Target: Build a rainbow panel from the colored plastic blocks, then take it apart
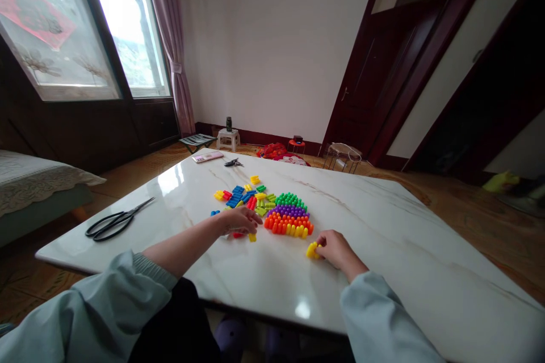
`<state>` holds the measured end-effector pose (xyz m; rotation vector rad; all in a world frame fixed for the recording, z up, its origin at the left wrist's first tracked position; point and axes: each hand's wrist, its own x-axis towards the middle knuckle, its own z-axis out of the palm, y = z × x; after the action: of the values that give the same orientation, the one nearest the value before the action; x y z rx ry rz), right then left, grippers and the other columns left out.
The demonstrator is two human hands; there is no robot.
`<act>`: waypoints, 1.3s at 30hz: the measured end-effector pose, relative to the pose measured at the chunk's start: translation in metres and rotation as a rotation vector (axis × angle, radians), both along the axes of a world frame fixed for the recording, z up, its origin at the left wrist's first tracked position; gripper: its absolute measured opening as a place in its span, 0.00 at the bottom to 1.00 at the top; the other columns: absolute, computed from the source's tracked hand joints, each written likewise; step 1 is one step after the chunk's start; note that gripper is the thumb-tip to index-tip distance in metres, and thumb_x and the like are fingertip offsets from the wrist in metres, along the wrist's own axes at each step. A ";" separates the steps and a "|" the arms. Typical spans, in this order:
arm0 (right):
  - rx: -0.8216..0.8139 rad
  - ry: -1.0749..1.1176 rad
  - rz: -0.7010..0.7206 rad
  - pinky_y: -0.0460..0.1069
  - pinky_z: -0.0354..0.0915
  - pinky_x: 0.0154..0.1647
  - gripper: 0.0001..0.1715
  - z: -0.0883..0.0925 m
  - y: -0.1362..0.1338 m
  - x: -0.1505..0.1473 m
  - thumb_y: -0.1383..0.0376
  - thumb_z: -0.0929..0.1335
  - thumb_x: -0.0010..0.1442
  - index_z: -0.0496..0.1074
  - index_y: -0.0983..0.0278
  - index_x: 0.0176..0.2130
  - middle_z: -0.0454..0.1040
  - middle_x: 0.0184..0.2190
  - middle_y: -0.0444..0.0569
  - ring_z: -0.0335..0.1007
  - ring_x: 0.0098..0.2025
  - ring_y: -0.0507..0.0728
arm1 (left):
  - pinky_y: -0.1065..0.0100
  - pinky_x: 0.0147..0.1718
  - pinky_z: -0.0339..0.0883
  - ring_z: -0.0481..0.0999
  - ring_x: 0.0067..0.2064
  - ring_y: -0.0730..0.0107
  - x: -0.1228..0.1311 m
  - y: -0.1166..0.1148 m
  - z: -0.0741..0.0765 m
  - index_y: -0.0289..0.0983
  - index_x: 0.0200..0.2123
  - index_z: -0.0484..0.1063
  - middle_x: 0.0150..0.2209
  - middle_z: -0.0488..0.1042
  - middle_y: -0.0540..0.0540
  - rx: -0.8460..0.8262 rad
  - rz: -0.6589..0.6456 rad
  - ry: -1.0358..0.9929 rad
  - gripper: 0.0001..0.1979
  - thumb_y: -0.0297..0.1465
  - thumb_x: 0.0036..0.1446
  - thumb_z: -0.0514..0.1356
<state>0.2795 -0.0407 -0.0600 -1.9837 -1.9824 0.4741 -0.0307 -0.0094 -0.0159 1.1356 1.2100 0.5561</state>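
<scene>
A joined slab of studded plastic blocks (288, 215) lies mid-table in rows of green, purple, orange and yellow. Loose blocks (242, 195) in blue, yellow, red and green are scattered to its left. My left hand (240, 220) rests palm down over red and yellow loose blocks beside the slab, fingers curled on them. My right hand (335, 248) is closed on a small yellow block piece (312, 250) just in front of the slab's right corner.
The white marble table (383, 238) also carries black scissors (117, 222) at the left, a pink phone (207, 156) and keys (233, 163) at the far edge. A bed stands left; stools (228, 137) and toys sit by the far wall.
</scene>
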 end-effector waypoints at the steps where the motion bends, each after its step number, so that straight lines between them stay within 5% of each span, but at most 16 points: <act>1: 0.014 -0.028 -0.015 0.44 0.59 0.28 0.07 0.000 0.001 0.000 0.73 0.68 0.43 0.75 0.64 0.25 0.77 0.25 0.47 0.71 0.29 0.54 | 0.71 0.32 0.69 0.73 0.31 0.72 -0.001 0.000 -0.002 0.33 0.27 0.78 0.25 0.72 0.51 0.016 0.004 0.011 0.17 0.19 0.26 0.70; 10: 0.140 -0.105 -0.103 0.45 0.60 0.33 0.08 0.004 0.010 -0.011 0.73 0.67 0.49 0.75 0.64 0.27 0.78 0.30 0.49 0.72 0.33 0.54 | 0.71 0.31 0.68 0.71 0.30 0.74 0.013 0.008 0.001 0.33 0.30 0.77 0.26 0.73 0.50 0.124 0.247 -0.107 0.19 0.28 0.29 0.73; 27: 0.165 0.013 -0.049 0.45 0.60 0.32 0.03 0.001 0.012 -0.024 0.71 0.70 0.46 0.74 0.64 0.24 0.78 0.26 0.47 0.71 0.31 0.54 | 0.70 0.35 0.70 0.72 0.37 0.69 0.027 -0.007 0.025 0.34 0.27 0.78 0.31 0.75 0.46 0.112 0.251 -0.129 0.11 0.26 0.34 0.71; 35: 0.154 -0.142 -0.167 0.47 0.58 0.29 0.10 0.027 0.003 -0.030 0.61 0.73 0.45 0.76 0.60 0.32 0.78 0.33 0.49 0.72 0.34 0.58 | 0.70 0.34 0.70 0.73 0.40 0.67 0.035 -0.004 0.025 0.33 0.30 0.76 0.36 0.76 0.44 0.194 0.290 -0.223 0.13 0.32 0.38 0.71; 39: 0.284 -0.047 -0.009 0.46 0.59 0.32 0.05 0.035 0.006 -0.052 0.66 0.69 0.52 0.76 0.59 0.31 0.77 0.33 0.45 0.71 0.34 0.54 | 0.72 0.34 0.69 0.73 0.42 0.67 0.040 -0.002 0.031 0.33 0.33 0.76 0.38 0.75 0.43 0.314 0.344 -0.260 0.13 0.34 0.44 0.67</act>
<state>0.2272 -0.0351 -0.0248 -1.8407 -1.9432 0.1347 0.0090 -0.0112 0.0153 1.0765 1.1197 1.1521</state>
